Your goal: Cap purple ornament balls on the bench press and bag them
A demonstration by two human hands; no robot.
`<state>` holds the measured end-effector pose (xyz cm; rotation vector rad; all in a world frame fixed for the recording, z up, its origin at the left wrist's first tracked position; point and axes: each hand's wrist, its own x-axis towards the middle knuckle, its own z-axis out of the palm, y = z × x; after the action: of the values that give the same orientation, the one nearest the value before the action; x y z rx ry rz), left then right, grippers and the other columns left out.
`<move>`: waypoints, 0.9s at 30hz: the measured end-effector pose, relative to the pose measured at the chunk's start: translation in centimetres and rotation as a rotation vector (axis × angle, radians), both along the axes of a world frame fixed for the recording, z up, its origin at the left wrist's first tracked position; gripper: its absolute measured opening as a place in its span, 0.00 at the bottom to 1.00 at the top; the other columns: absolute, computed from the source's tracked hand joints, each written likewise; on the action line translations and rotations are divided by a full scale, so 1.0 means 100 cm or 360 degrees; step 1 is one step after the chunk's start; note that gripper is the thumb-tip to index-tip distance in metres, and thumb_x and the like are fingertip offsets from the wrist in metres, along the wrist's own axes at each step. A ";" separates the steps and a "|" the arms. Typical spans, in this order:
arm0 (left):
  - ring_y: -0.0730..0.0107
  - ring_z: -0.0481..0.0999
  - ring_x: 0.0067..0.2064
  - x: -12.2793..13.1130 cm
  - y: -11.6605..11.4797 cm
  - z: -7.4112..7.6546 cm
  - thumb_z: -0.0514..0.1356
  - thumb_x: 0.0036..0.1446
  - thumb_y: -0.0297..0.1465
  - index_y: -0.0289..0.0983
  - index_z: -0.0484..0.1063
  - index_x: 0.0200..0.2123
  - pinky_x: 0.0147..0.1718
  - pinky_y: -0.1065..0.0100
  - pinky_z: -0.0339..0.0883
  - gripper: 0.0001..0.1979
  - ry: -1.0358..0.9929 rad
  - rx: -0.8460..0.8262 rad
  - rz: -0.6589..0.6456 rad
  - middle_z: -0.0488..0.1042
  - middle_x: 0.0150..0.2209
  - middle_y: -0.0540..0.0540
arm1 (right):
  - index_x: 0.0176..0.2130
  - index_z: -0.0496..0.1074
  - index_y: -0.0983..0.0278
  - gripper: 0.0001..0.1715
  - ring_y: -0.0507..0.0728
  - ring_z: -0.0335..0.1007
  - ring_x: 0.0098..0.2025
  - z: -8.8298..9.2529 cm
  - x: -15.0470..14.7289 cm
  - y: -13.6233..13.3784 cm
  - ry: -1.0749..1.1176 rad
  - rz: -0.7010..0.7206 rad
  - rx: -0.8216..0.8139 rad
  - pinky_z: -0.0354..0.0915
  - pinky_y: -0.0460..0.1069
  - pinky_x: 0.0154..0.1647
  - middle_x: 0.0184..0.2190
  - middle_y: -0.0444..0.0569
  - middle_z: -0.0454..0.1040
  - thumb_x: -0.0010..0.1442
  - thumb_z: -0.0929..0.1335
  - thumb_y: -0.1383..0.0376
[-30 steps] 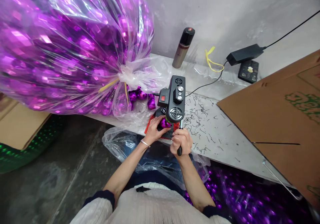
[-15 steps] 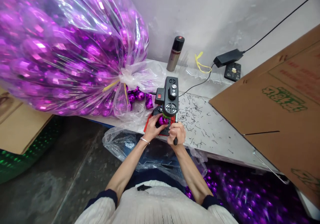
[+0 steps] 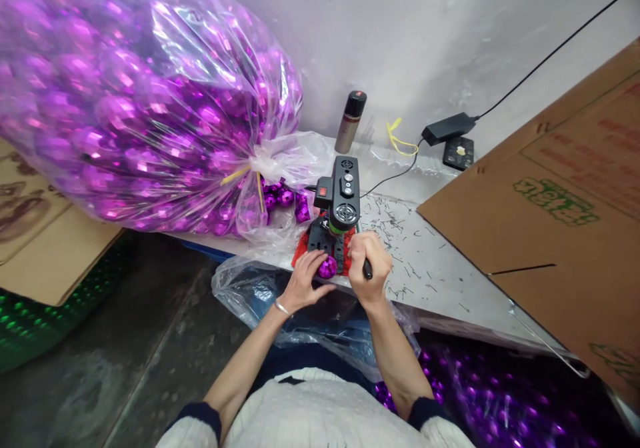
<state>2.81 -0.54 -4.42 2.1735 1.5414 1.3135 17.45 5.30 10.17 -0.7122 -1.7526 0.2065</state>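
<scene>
A shiny purple faceted ball [image 3: 327,267] lies at the front of the small black bench drill press [image 3: 341,191], on its base. Beside the ball is my left hand [image 3: 303,283], fingers stretched along its left side and thumb spread apart below it. The fingers appear to touch the ball without wrapping round it. My right hand [image 3: 369,265] is closed round the machine's lever handle [image 3: 368,269], whose black end pokes out of the fist. Under the base shows a red mat [image 3: 301,248]. The right hand hides most of the lever.
A big clear bag of purple balls [image 3: 150,121] fills the left, several loose purple balls [image 3: 286,197] by its knot. Behind stand a spray can [image 3: 351,121] and a power adapter [image 3: 449,129]. Dark shavings [image 3: 395,235] litter the table. A cardboard box [image 3: 545,201] leans in from the right.
The purple ball has come forward from under the drill head to the base's front edge. My left hand moved back with it and its thumb spread. My right hand shifted right with the lever.
</scene>
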 end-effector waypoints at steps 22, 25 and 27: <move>0.55 0.80 0.51 -0.070 0.095 0.044 0.63 0.61 0.50 0.39 0.69 0.61 0.50 0.57 0.74 0.31 -0.0901 -0.0447 0.0568 0.78 0.54 0.38 | 0.30 0.64 0.61 0.13 0.52 0.66 0.28 -0.024 0.001 0.000 -0.0026 0.0002 0.0082 0.62 0.48 0.29 0.26 0.44 0.69 0.64 0.62 0.75; 0.62 0.83 0.43 -0.066 0.067 0.049 0.56 0.66 0.50 0.45 0.61 0.67 0.34 0.65 0.77 0.30 -0.1491 -0.0662 0.0281 0.78 0.54 0.41 | 0.30 0.64 0.60 0.13 0.52 0.66 0.28 -0.023 0.002 0.000 -0.0027 -0.0003 0.0089 0.61 0.47 0.29 0.26 0.44 0.69 0.64 0.62 0.75; 0.63 0.84 0.40 -0.059 0.052 0.048 0.55 0.67 0.49 0.47 0.60 0.67 0.31 0.67 0.77 0.30 -0.1689 -0.0833 0.0147 0.79 0.52 0.42 | 0.30 0.64 0.60 0.14 0.52 0.66 0.28 -0.023 0.002 -0.001 -0.0024 -0.0014 0.0085 0.62 0.48 0.29 0.26 0.44 0.69 0.64 0.62 0.75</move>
<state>-3.07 4.70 0.42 0.8276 1.2783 1.4719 17.66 5.25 7.87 -0.6838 -1.7625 0.1482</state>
